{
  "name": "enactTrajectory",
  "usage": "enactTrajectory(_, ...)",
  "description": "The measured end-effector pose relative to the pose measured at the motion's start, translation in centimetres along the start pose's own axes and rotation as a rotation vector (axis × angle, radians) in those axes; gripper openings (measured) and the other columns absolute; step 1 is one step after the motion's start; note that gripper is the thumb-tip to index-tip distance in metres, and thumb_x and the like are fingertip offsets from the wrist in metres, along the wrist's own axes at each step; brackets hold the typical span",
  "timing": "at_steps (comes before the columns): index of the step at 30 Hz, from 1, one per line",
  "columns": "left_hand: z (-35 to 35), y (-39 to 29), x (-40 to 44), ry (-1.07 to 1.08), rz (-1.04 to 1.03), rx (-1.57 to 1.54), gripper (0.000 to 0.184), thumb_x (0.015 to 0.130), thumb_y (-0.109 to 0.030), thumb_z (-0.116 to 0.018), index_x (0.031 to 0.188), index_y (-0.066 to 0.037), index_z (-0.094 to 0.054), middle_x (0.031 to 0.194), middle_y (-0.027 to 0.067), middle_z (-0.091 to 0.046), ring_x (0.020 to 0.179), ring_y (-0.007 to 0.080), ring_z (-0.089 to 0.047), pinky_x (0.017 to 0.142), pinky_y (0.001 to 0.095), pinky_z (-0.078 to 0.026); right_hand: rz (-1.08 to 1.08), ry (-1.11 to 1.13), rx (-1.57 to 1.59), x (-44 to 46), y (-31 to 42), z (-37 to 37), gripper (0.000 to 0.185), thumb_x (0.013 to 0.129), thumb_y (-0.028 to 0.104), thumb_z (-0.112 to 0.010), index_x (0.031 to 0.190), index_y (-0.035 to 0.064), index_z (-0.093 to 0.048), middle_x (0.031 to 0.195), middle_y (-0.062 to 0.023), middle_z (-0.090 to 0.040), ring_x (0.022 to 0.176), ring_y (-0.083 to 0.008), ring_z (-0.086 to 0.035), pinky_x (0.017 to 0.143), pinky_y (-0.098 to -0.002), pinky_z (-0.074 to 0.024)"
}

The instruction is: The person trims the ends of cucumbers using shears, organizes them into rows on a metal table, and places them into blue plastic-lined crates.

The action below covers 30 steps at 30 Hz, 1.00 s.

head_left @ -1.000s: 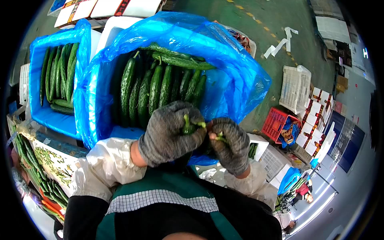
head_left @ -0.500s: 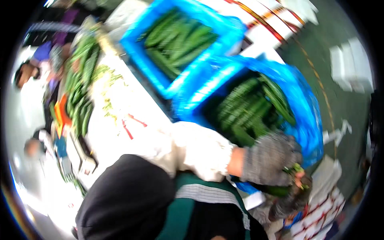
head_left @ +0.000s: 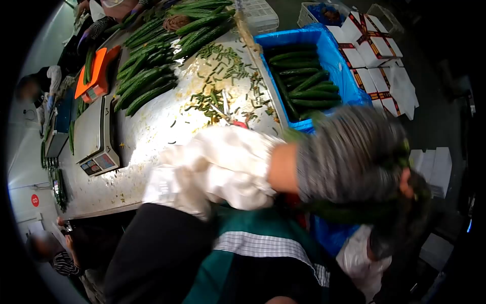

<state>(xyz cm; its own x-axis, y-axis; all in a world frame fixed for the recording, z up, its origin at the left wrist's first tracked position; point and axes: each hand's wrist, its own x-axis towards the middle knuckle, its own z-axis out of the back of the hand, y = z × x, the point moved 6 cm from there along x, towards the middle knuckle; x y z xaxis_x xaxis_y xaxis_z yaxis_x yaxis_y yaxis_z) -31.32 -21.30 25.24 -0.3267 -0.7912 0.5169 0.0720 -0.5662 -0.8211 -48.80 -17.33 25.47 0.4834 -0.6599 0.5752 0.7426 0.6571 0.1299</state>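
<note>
My left hand (head_left: 349, 154), in a grey knit glove and blurred, is closed around cucumbers (head_left: 349, 210) at the right of the head view. Their dark green bodies show below its palm. My right hand (head_left: 400, 228), gloved and in shadow, is closed at the far end of the same cucumbers, close against the left fingertips. Much of its grip is hidden by blur. Just beyond the left hand stands a blue-lined crate (head_left: 347, 66) with cucumbers (head_left: 311, 95) lying in it.
A metal table (head_left: 152, 177) on the left bears piled cucumbers (head_left: 147, 83), small green scraps (head_left: 220, 63), red-handled scissors (head_left: 238, 123), an orange tray (head_left: 101, 73) and a scale (head_left: 93, 134). Co-workers stand along its far and left sides. White boxes (head_left: 372, 43) are stacked beyond the crate.
The view has swung left, bringing the table and scale into sight. The larger blue-lined crate has left the view. Both hands remain together around cucumbers and now appear farther right.
</note>
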Motion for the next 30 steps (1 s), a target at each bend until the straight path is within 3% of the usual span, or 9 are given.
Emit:
enactTrajectory(7, 18.8, -3.1, -7.3, -0.033, 0.132, 0.040, 0.025, 0.072, -0.008, -0.067, 0.095, -0.002, -0.060, 0.088, 0.0060, -0.061, 0.081, 0.0159, -0.060, 0.072, 0.0268, -0.050, -0.238, -0.058, 0.977, 11.5, 14.8, -10.9, 0.017, 0.083, 0.016, -0.057, 0.095, 0.0038, -0.060, 0.085, -0.0078, -0.062, 0.072, -0.0142, -0.058, 0.059, -0.0250, -0.0444)
enactTrajectory(8, 20.5, -4.7, -8.2, 0.105, -0.050, 0.430, 0.022, 0.074, -0.010, -0.064, 0.094, -0.002, -0.060, 0.086, 0.0044, -0.061, 0.078, 0.0143, -0.059, 0.071, 0.0259, -0.048, 0.052, -0.256, 0.560, 12.3, 17.2, -11.5, 0.018, 0.083, 0.017, -0.057, 0.094, 0.0025, -0.059, 0.084, -0.0087, -0.062, 0.072, -0.0156, -0.058, 0.060, -0.0260, -0.0449)
enactTrajectory(9, 22.2, -3.8, -9.4, 0.003, 0.298, 0.351, 0.020, 0.076, -0.010, -0.063, 0.093, -0.002, -0.060, 0.084, 0.0031, -0.060, 0.077, 0.0121, -0.058, 0.070, 0.0244, -0.047, 0.334, -0.447, 0.139, 12.0, 20.3, -13.1, 0.019, 0.083, 0.017, -0.057, 0.094, 0.0011, -0.059, 0.082, -0.0096, -0.062, 0.073, -0.0169, -0.059, 0.062, -0.0269, -0.0453)
enactTrajectory(11, 26.1, -1.6, -13.0, -0.125, 0.603, 0.144, 0.019, 0.076, -0.011, -0.062, 0.092, -0.001, -0.060, 0.080, 0.0017, -0.060, 0.075, 0.0076, -0.056, 0.068, 0.0228, -0.046, -0.357, 0.021, 1.501, 13.9, 22.3, -21.2, 0.024, 0.083, 0.019, -0.058, 0.096, -0.0015, -0.058, 0.082, -0.0114, -0.062, 0.076, -0.0196, -0.059, 0.066, -0.0290, -0.0452)
enactTrajectory(15, 31.5, 2.1, -18.0, -0.100, 0.839, 0.355, 0.019, 0.071, -0.015, -0.066, 0.084, -0.001, -0.062, 0.077, 0.0038, -0.060, 0.072, 0.0103, -0.056, 0.066, 0.0240, -0.046, -0.497, 0.176, 1.294, 13.7, 27.2, -27.4, 0.024, 0.083, 0.022, -0.058, 0.089, -0.0018, -0.059, 0.080, -0.0108, -0.062, 0.078, -0.0182, -0.056, 0.068, -0.0278, -0.0433)
enactTrajectory(21, 33.8, 14.4, -21.4, 0.109, 1.069, 0.235, 0.015, 0.074, -0.018, -0.064, 0.082, -0.006, -0.064, 0.073, 0.0034, -0.062, 0.064, 0.0128, -0.057, 0.061, 0.0274, -0.048, -1.030, 0.465, 1.807, 8.9, 27.4, -40.6, 0.021, 0.086, 0.022, -0.050, 0.079, 0.0044, -0.057, 0.073, -0.0092, -0.058, 0.064, -0.0201, -0.055, 0.058, -0.0312, -0.0456)
enactTrajectory(23, 31.0, 16.7, -19.6, 0.795, 0.069, 0.896, 0.011, 0.076, -0.014, -0.059, 0.084, -0.009, -0.063, 0.078, 0.0041, -0.062, 0.068, 0.0177, -0.059, 0.066, 0.0315, -0.049, -1.103, 0.420, 1.897, 8.1, 26.4, -40.4, 0.019, 0.086, 0.022, -0.051, 0.080, 0.0045, -0.056, 0.074, -0.0095, -0.058, 0.064, -0.0200, -0.055, 0.059, -0.0316, -0.0462)
enactTrajectory(25, 29.2, 16.9, -18.6, 0.796, -0.145, 0.793, 0.015, 0.076, -0.009, -0.055, 0.088, -0.011, -0.063, 0.082, 0.0067, -0.062, 0.076, 0.0226, -0.059, 0.069, 0.0337, -0.049, -1.371, 0.312, 1.785, 6.8, 25.3, -40.0, 0.022, 0.085, 0.025, -0.051, 0.083, 0.0038, -0.058, 0.076, -0.0078, -0.058, 0.064, -0.0198, -0.053, 0.060, -0.0313, -0.0453)
enactTrajectory(30, 25.5, 25.9, -18.3, 1.133, 0.202, 0.484, 0.036, 0.079, -0.013, -0.056, 0.114, -0.009, -0.054, 0.114, 0.0129, -0.055, 0.104, 0.0273, -0.052, 0.090, 0.0355, -0.042, -1.544, 0.253, 1.737, 2.0, 21.9, -43.4, 0.024, 0.085, 0.027, -0.051, 0.085, 0.0049, -0.058, 0.079, -0.0085, -0.060, 0.069, -0.0210, -0.056, 0.066, -0.0324, -0.0475)
